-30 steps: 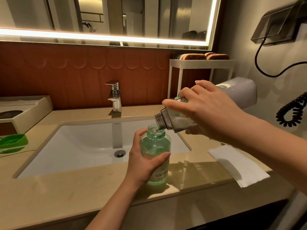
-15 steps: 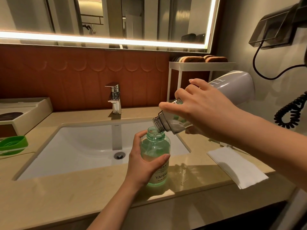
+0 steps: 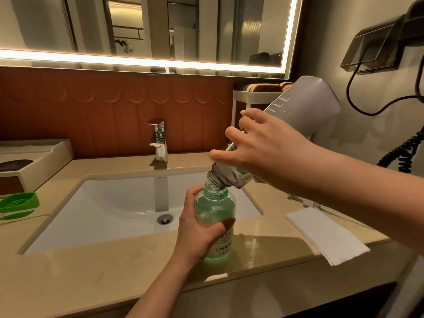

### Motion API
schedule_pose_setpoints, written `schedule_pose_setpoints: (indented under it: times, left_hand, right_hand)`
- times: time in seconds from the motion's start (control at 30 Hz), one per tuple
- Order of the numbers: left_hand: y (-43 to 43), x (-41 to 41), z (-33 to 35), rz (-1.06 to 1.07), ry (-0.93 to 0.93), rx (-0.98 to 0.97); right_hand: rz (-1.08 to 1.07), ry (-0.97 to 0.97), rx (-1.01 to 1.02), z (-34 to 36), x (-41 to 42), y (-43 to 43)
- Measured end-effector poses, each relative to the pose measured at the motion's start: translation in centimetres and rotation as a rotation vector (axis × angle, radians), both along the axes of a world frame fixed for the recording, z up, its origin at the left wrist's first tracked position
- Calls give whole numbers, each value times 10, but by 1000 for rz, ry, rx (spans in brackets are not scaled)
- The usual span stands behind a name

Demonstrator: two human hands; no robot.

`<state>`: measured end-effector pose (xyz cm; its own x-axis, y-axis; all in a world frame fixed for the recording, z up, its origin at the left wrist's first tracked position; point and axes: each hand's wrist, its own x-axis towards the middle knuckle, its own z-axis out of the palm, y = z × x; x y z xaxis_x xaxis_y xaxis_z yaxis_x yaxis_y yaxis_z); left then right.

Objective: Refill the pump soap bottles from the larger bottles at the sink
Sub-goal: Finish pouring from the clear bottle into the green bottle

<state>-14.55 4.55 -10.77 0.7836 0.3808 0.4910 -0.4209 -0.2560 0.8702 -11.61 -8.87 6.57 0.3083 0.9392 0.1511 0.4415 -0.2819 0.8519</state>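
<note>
Here right hand (image 3: 270, 154) tips large bottle (image 3: 305, 104) over green bottle (image 3: 214, 216).

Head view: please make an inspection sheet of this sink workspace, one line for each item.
Surface: beige countertop around a white sink basin.
Job's things: green bottle, uncapped, upright on the countertop before the basin; large grey bottle tilted, mouth down over its neck.
Clutter: white folded cloth at right; green soap dish and beige tray at left.
Hands: left hand grips the green bottle; right hand grips the large grey bottle near its neck.
Cables: black coiled cord and a black cable on the right wall.
Surroundings: faucet, lit mirror, white rack, orange wall tiles.
</note>
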Motion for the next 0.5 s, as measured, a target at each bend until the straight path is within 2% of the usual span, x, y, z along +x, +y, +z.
schedule_pose_setpoints:
  times: [0.5]
  left_hand:
    - [0, 1, 1, 3, 5, -9]
  right_hand:
    - [78, -106, -80, 2, -5, 8]
